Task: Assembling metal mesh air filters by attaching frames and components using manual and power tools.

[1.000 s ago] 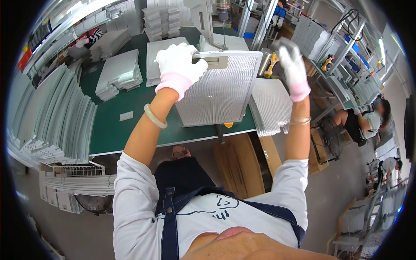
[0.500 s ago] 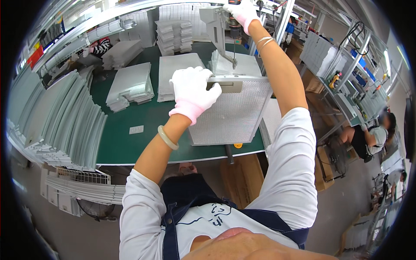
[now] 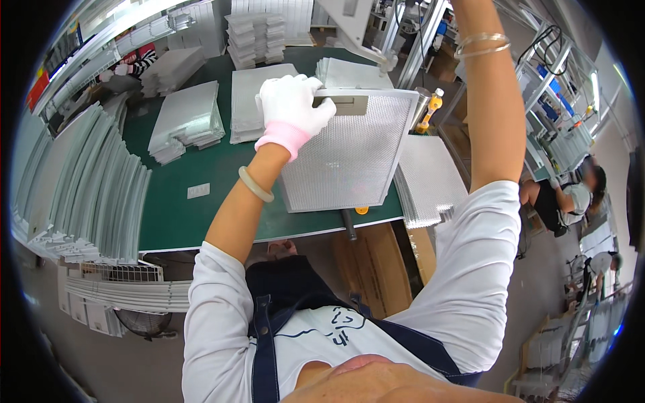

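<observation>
My left hand [image 3: 292, 107], in a white glove with a pink cuff, is closed on the top edge of a framed metal mesh panel [image 3: 346, 154]. The panel stands tilted upright near the front of the green table [image 3: 178, 218], beside a small beige plate [image 3: 346, 105] set in its upper frame. My right forearm [image 3: 494, 101] reaches up past the top rim of the picture, so the right hand itself is out of sight. Just beyond the panel, a pale grey metal arm [image 3: 363, 33] hangs down over a stack of flat panels [image 3: 353, 74].
Further stacks of thin silvery panels lie on the table [image 3: 188, 121], and many stand on edge at the left [image 3: 94, 185]. A mesh stack [image 3: 430, 174] and a yellow-and-white bottle [image 3: 431, 109] are on the right. A dark handle [image 3: 349, 225] juts from the front edge. Co-workers sit at the far right.
My right hand, earlier at the top around a power screwdriver, has gone up and right out of view. My left hand still grips the panel. The whole view has shifted slightly.
</observation>
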`<state>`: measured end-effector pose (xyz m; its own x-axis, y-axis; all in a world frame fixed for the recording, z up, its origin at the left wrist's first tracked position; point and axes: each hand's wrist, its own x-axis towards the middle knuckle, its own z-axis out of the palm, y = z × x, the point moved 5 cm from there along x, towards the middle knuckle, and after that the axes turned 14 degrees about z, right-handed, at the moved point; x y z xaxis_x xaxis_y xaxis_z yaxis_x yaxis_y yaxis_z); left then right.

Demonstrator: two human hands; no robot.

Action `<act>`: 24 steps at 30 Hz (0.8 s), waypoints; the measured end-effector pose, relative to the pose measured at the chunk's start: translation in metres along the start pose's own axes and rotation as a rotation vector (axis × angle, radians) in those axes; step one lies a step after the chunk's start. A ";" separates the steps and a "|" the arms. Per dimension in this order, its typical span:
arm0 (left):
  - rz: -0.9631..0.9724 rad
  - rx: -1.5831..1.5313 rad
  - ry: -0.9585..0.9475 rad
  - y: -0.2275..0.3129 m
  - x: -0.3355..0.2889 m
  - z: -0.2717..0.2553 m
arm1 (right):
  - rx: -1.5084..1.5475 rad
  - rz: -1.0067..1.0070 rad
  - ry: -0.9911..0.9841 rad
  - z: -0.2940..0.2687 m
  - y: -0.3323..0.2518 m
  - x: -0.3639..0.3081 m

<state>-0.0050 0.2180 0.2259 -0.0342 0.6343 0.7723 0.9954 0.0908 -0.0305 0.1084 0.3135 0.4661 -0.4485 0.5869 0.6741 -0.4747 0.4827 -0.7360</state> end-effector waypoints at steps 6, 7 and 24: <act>0.004 0.013 0.006 0.002 -0.001 -0.002 | 0.076 -0.026 -0.106 0.046 0.006 -0.010; 0.007 0.007 0.009 0.005 0.001 0.000 | 0.070 -0.027 -0.104 0.040 0.004 0.004; -0.014 -0.007 0.024 -0.002 -0.003 0.000 | 0.035 0.141 0.017 0.039 0.036 0.012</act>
<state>-0.0064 0.2163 0.2239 -0.0463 0.6142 0.7878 0.9955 0.0939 -0.0146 0.0563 0.3120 0.4503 -0.5002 0.6581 0.5628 -0.4341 0.3718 -0.8205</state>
